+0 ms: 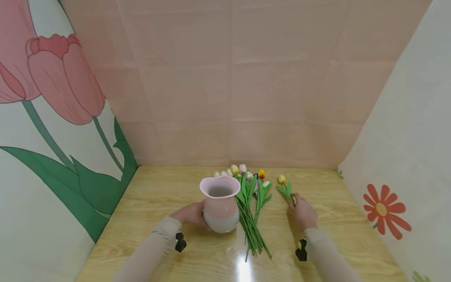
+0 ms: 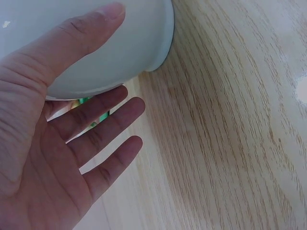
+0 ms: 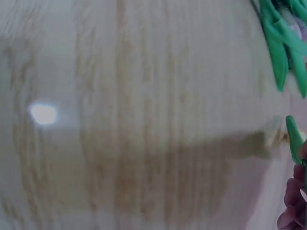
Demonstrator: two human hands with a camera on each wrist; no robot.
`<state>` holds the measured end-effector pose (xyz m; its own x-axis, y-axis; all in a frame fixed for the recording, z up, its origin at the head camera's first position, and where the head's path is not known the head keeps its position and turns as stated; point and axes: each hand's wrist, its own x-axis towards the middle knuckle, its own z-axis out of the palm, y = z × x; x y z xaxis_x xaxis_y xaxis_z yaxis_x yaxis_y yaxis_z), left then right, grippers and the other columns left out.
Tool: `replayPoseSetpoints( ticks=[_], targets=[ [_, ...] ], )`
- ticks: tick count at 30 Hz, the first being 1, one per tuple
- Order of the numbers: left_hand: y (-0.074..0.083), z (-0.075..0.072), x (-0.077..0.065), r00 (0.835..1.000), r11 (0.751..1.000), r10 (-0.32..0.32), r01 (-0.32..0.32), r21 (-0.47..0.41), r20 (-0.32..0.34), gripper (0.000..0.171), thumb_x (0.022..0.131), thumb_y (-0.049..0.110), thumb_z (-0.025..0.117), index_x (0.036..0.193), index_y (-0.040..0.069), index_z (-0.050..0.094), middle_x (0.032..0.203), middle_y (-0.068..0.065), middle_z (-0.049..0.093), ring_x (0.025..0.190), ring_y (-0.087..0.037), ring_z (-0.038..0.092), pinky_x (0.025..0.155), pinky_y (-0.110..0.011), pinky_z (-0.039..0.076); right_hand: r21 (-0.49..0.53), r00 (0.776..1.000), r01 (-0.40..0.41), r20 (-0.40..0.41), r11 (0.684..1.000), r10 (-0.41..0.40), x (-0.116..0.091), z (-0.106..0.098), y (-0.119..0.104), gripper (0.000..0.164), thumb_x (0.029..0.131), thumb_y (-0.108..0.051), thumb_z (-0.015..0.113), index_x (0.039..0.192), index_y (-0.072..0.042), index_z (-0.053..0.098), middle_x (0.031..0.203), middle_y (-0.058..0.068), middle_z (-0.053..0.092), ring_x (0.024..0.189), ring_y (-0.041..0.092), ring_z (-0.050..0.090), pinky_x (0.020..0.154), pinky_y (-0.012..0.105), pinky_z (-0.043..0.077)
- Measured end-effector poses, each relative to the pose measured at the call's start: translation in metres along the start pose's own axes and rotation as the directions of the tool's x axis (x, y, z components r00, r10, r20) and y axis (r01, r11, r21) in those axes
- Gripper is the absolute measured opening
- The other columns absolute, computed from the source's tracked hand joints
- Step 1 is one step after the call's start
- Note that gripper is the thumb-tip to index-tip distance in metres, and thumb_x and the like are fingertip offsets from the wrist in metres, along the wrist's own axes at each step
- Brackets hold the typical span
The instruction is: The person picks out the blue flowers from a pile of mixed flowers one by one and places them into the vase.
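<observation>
A pink-and-white vase (image 1: 221,213) with a flared, wavy rim stands upright at the middle of the table. My left hand (image 1: 192,215) holds it from its left side. In the left wrist view the thumb lies along the pale vase wall (image 2: 115,57), and the fingers reach round the other side, several of them extended. To the right, my right hand (image 1: 303,211) grips the stem of a yellow tulip (image 1: 281,179) with green leaves. At the right edge of the right wrist view, curled fingers (image 3: 293,191) hold that stem beside a green leaf (image 3: 293,139).
A bunch of artificial tulips (image 1: 251,219) lies just right of the vase, blossoms towards the back, stems towards the front. The wooden table (image 1: 158,192) meets a pink backdrop (image 1: 229,98) behind. Flower-painted panels (image 1: 405,156) flank both sides.
</observation>
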<state>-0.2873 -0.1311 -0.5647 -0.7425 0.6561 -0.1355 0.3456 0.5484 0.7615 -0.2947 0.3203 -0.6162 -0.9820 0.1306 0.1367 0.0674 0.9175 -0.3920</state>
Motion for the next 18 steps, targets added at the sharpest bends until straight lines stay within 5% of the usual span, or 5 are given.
replayPoseSetpoints(
  ticks=[18],
  targets=[
    [0.002, 0.001, 0.0, 1.0, 1.0, -0.025, 0.025, -0.004, 0.0, 0.099, 0.061, 0.018, 0.092, 0.144, 0.019, 0.037, 0.142, -0.002, 0.051, 0.128, -0.019, 0.049, 0.108, -0.04, 0.038, -0.057, 0.995, -0.042, 0.088, 0.997, 0.047, -0.005, 0.01, 0.011, 0.041, 0.095, -0.019, 0.053, 0.135, -0.009, 0.046, 0.096, 0.022, 0.063, 0.062, 0.027, 0.057, 0.045, 0.038, 0.04]
  ],
)
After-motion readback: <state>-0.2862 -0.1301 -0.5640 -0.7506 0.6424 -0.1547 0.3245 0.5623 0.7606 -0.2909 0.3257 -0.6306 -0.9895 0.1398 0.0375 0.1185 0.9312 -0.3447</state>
